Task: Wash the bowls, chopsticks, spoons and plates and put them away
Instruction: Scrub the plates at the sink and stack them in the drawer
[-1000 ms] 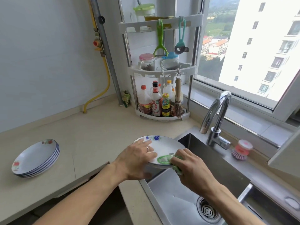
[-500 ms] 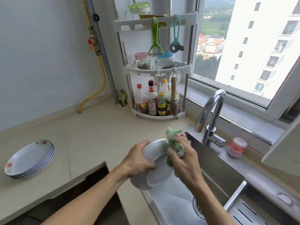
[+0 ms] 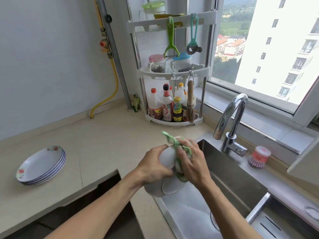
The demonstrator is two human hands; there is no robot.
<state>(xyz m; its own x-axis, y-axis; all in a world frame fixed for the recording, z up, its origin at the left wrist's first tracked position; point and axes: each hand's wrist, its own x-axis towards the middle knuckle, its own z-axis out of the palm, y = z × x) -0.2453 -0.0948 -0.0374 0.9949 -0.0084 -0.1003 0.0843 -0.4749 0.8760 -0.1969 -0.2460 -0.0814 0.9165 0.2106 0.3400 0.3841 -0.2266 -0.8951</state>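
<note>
The left hand grips the white round ceramic plate by its upper rim, fingers curled over the edge, and holds it tilted on edge above the near-left corner of the stainless steel sink. This position appears chosen so that runoff falls into the basin and the underside faces the person. The right hand is clenched around the green and white dishcloth and presses it against the plate's back, near the top; the step in hand is judged to be scrubbing the underside.

Condition of the plate: the visible surface is plain white with a raised foot ring; no residue can be made out, though the hands cover much of it. The decorated face is turned away.

A stack of 4 white floral-rimmed plates sits on the beige stone countertop, well apart to the left. The chrome faucet shows no running water.
</note>
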